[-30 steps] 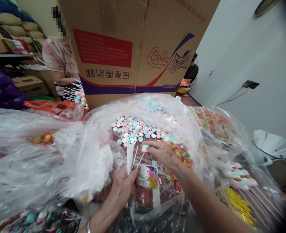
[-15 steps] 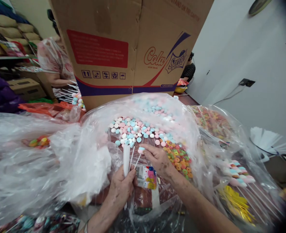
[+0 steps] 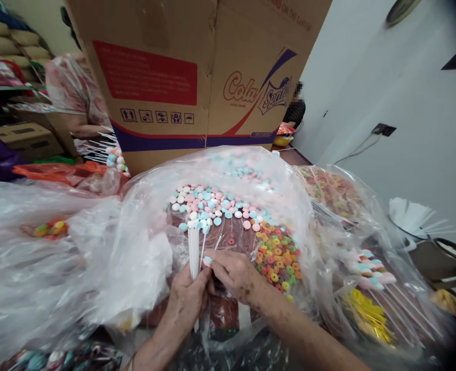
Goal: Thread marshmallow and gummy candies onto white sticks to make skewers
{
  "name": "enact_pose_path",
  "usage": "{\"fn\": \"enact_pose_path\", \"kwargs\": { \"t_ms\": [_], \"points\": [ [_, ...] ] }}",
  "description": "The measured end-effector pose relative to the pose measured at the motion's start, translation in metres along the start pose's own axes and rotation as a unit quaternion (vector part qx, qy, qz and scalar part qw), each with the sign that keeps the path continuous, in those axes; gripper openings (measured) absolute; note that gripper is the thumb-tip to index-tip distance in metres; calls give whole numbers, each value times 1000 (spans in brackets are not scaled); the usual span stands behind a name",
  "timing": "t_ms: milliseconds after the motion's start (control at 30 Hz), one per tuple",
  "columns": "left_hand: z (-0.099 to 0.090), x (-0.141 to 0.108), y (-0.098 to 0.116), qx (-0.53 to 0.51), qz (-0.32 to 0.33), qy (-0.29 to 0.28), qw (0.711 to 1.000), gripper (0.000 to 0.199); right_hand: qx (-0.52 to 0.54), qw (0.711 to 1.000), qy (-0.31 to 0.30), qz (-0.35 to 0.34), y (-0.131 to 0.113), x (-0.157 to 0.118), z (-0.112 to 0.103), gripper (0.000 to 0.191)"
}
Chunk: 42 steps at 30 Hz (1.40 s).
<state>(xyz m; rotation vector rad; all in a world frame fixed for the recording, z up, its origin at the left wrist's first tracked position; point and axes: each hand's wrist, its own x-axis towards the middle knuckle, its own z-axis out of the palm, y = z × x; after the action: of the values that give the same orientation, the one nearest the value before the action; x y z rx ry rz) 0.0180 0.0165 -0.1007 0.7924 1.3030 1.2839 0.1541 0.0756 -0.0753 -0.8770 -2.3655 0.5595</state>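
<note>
My left hand (image 3: 189,294) is closed round a bundle of white sticks (image 3: 193,252) that stand upright. One thin stick (image 3: 203,248) leans beside the bundle, and another stick (image 3: 218,240) shows its tip above my right fingers. My right hand (image 3: 233,274) pinches a small pink and blue marshmallow (image 3: 207,261) close to my left thumb, low on that stick. Just beyond my hands lie loose pink, blue and white marshmallows (image 3: 202,206) on the plastic. Ring-shaped gummies (image 3: 277,255) in several colours spread to the right of my right hand.
A large cardboard box (image 3: 166,136) stands behind the clear plastic bag (image 3: 146,206). At right are finished marshmallow skewers (image 3: 370,270), gold ties (image 3: 369,314) and more white sticks (image 3: 413,219). Another person (image 3: 77,98) is partly hidden by the box at left; a second person (image 3: 295,111) is at right.
My right hand has moved down and left with the marshmallow, which now sits lower on the stick by my left thumb. A colourful packet below the hands has gone from view.
</note>
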Motion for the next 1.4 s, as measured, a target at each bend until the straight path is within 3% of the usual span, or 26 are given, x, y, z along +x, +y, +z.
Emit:
{"fn": "enact_pose_path", "kwargs": {
  "t_ms": [67,133,233,300,333,433,567,667,867,1000,1400],
  "points": [
    [0,-3,4,7,5,-4,1000,37,-51,998,20,25,7,0,-17,36],
    [1,-4,6,12,-2,-1,1000,34,-162,980,39,106,19,-1,-39,35],
    [1,-3,6,17,-10,-5,1000,32,-368,895,0,252,38,-10,-65,30],
    [1,-2,6,16,-12,-7,1000,31,-444,850,-34,281,44,-17,-68,29],
    [1,-1,5,13,-14,-8,1000,31,-460,842,-44,278,45,-20,-64,30],
    [2,0,5,10,-13,-11,1000,31,-442,863,-51,242,46,-22,-43,37],
    [2,-2,8,12,-10,-7,1000,30,-314,940,-14,136,52,-9,-16,37],
    [2,-2,11,6,-13,-5,1000,28,-225,971,33,72,65,0,-12,39],
    [3,-4,13,-18,-9,-10,1000,27,-232,966,48,108,86,-10,-35,34],
    [2,-4,11,-22,-2,-21,1000,28,-265,954,-6,138,85,-21,-48,30],
    [-1,-2,10,-16,-4,-47,999,26,-311,938,-90,120,76,1,-49,21]
  ]
}}
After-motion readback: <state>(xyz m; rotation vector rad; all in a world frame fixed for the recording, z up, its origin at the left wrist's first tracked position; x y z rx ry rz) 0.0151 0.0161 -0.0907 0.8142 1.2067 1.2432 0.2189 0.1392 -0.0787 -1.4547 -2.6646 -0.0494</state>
